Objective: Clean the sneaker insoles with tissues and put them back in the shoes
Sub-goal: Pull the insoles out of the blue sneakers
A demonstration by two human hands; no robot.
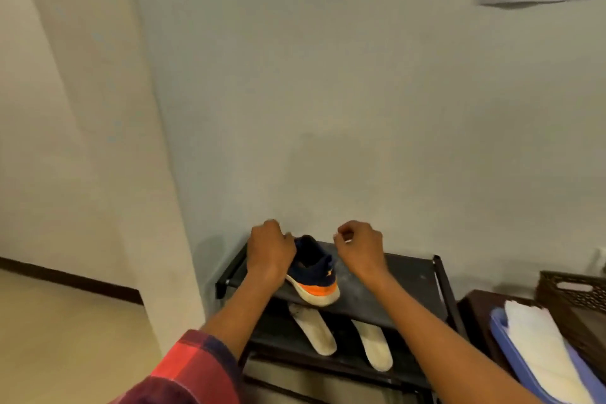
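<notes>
Centrally, sneaker [314, 267] tops flat shelf [410, 275].

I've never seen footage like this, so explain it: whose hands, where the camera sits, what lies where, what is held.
No machine here: a person wears a camera on the head, looking down at their own hands. The left hand rests against a navy and orange sneaker on a black shoe rack's top shelf; its fingers are hidden. The right hand hovers beside, fingers curled; whether it pinches anything is unclear. Two insoles lie on the shelf below. White tissues sit in a blue tray at the right.
</notes>
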